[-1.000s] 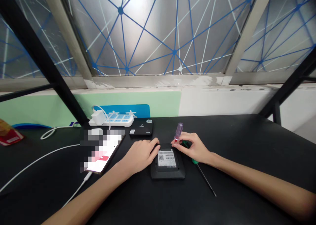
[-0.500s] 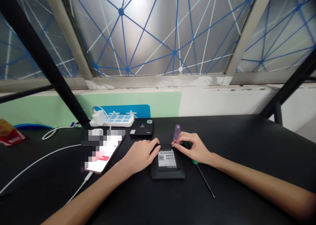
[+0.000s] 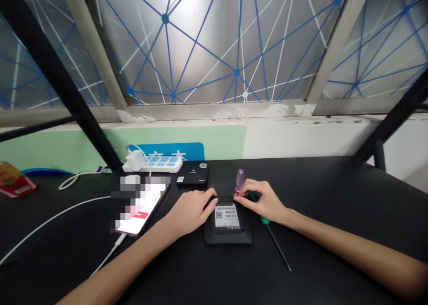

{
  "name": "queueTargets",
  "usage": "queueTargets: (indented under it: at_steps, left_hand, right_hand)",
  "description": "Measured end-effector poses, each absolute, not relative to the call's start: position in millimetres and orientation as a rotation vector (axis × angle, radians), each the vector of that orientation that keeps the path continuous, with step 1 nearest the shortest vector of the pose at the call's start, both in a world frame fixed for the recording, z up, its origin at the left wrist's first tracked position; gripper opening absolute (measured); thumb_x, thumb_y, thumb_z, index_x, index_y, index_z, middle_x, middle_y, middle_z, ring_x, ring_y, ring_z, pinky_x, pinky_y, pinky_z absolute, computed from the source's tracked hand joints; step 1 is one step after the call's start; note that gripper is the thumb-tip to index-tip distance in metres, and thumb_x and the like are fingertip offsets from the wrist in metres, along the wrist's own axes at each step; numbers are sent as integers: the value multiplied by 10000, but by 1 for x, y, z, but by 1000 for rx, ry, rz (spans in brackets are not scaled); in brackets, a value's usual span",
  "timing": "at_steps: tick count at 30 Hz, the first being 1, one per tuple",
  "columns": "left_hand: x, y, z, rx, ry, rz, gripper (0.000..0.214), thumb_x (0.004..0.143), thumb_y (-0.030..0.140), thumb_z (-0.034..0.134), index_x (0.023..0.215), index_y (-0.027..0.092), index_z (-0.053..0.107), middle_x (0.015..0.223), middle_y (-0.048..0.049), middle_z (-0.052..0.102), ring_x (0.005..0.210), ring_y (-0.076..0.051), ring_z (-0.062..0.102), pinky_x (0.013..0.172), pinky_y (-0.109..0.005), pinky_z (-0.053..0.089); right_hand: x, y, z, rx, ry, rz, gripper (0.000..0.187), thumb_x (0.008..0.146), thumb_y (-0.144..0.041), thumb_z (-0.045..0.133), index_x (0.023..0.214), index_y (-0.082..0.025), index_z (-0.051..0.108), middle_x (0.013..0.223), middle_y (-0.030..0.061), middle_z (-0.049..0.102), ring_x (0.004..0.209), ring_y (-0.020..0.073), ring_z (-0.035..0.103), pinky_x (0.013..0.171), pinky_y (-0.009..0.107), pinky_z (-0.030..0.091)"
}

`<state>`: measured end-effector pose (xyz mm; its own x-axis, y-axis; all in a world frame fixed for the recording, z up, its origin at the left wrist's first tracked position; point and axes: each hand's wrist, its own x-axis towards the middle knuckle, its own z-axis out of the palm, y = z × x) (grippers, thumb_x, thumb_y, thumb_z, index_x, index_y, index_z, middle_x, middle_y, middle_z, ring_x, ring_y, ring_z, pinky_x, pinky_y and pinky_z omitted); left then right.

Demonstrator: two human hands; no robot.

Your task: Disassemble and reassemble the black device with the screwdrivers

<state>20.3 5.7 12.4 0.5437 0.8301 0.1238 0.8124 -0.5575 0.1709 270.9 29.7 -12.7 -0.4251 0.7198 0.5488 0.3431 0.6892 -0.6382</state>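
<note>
A small black box with a white label [image 3: 228, 222] lies flat on the black table [image 3: 334, 198]. My left hand [image 3: 190, 211] rests on its left far corner, fingers curled and pressed on the case. My right hand [image 3: 264, 200] pinches a purple-handled screwdriver [image 3: 240, 180] that stands upright at the box's far right corner. A green-handled screwdriver [image 3: 274, 240] lies on the table, partly under my right hand.
A phone [image 3: 140, 209] on a white cable lies left of my left hand. Behind it are a white power strip [image 3: 152, 163] and a second black box [image 3: 193, 175]. A red packet [image 3: 13, 182] sits at the far left. Black frame posts flank the table.
The purple screwdriver has tipped from a slight rightward lean to upright. Both hands stay in place on the box.
</note>
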Motion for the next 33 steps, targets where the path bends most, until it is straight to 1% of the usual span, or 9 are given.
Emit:
queueTargets:
  at_steps: [4, 10, 17, 24, 30, 33]
  left_hand:
    - [21, 6, 13, 2672, 1419, 294, 338, 1039, 426, 290, 1083, 230, 562, 828, -33, 689, 742, -230, 672, 633, -300, 431]
    - [20, 6, 12, 2668, 1428, 286, 342, 1038, 433, 295, 1082, 228, 566, 813, -35, 682, 743, -230, 671, 633, -296, 429]
    - [20, 7, 11, 2677, 1421, 294, 336, 1038, 424, 293, 1089, 226, 560, 834, -38, 685, 760, -228, 675, 641, -294, 431]
    - [21, 6, 13, 2666, 1421, 291, 329, 1036, 425, 296, 1086, 232, 557, 809, -31, 680, 739, -228, 673, 633, -300, 428]
    - [20, 7, 11, 2673, 1438, 284, 358, 1038, 443, 277, 1085, 228, 559, 813, -36, 679, 722, -222, 668, 626, -297, 430]
    - [20, 7, 11, 2670, 1434, 282, 353, 1038, 439, 279, 1089, 232, 560, 812, -33, 680, 721, -223, 668, 624, -294, 426]
  right_hand:
    - [271, 30, -12, -818, -2047, 551, 139, 858, -303, 683, 786, -184, 682, 778, 53, 686, 696, 176, 635, 672, 317, 524]
    - [272, 30, -12, -792, -2095, 538, 111, 869, -267, 666, 804, -187, 707, 791, 58, 698, 735, 183, 637, 701, 324, 524]
    - [272, 31, -15, -818, -2064, 528, 105, 851, -283, 686, 811, -186, 688, 809, 61, 693, 728, 182, 641, 694, 322, 536]
    - [271, 30, -14, -832, -2053, 555, 97, 835, -273, 699, 809, -184, 669, 814, 54, 685, 721, 176, 636, 692, 316, 535]
    - [270, 30, -13, -786, -2070, 594, 101, 877, -268, 660, 870, -187, 720, 831, 64, 696, 737, 176, 633, 684, 311, 533]
    - [270, 30, -12, -781, -2080, 591, 121, 882, -284, 662, 859, -189, 733, 820, 65, 701, 733, 178, 632, 677, 312, 530]
